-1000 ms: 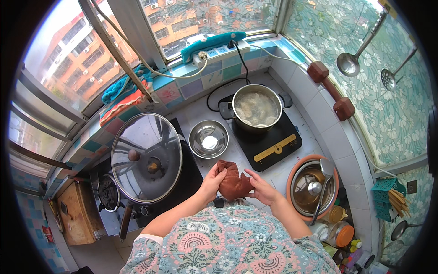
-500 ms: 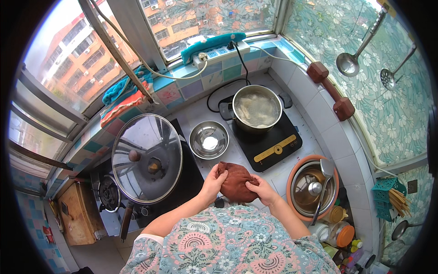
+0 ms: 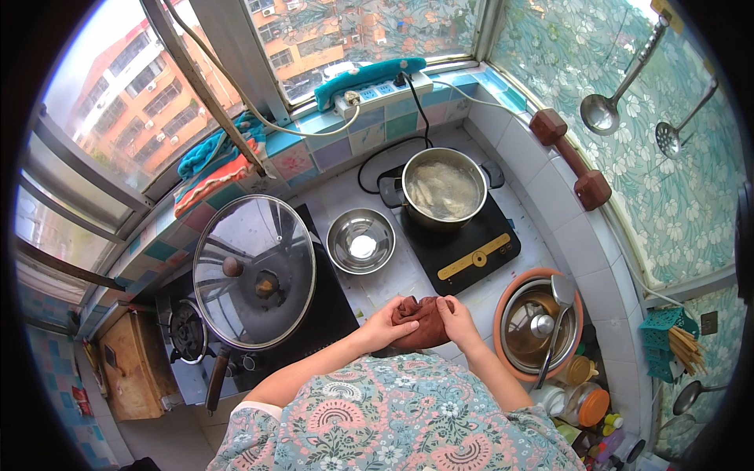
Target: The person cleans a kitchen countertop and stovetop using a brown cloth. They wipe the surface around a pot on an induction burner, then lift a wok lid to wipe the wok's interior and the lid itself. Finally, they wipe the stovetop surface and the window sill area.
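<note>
A reddish-brown cloth (image 3: 425, 322) is bunched between my two hands, just in front of my body. My left hand (image 3: 383, 326) is closed on its left side, with the fingers reaching over the fabric. On the opposite side my right hand (image 3: 460, 322) grips the cloth, thumb on top and other fingers partly hidden. Beyond the hands stands a shiny steel bowl (image 3: 360, 241). Farther back and to the right, a two-handled pot (image 3: 444, 188) of cloudy liquid with pale pieces sits on a black induction cooker (image 3: 479, 255).
A wok with a glass lid (image 3: 254, 271) covers part of the gas stove at left. At right, a spatula (image 3: 562, 294) lies across a lidded pot inside an orange-brown basin (image 3: 577, 334). Jars (image 3: 589, 404) crowd the lower right. A dumbbell (image 3: 569, 158) rests on the ledge.
My left hand has shifted right and slightly nearer to me, closer to my right hand. The cloth, more spread out before, is now more crumpled and folded between them.
</note>
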Demonstrator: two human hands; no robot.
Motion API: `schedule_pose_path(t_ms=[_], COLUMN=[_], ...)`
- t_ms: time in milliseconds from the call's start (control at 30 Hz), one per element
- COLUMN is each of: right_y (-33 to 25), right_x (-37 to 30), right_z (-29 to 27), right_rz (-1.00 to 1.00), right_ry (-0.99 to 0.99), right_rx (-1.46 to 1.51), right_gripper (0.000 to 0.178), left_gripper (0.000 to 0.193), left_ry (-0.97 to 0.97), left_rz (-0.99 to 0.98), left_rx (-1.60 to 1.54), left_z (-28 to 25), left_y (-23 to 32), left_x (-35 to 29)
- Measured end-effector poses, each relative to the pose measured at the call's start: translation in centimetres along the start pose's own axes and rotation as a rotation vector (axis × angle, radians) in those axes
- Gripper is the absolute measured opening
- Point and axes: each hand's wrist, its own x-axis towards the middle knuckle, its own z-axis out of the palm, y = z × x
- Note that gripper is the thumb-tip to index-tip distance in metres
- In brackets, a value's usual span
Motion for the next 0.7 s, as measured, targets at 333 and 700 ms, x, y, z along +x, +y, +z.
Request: schedule_pose_path(t_ms=[333, 700], right_y=[-4.6, -11.7], right_x=[0.5, -1.0], right_z=[-0.4, 1.8], right_rz=[-0.151, -0.328], right_ry=[0.154, -0.275], right_rx=[-0.449, 0.309], right_gripper=[0.034, 0.027], left_gripper=[0.031, 0.072], left_ry=[0.417, 0.241], left_rz=[0.044, -0.199], left_rx=[0.143, -0.218], left_z=[-0.9, -2.6], left_y=[0.5, 4.6], left_x=[-0.9, -5.0])
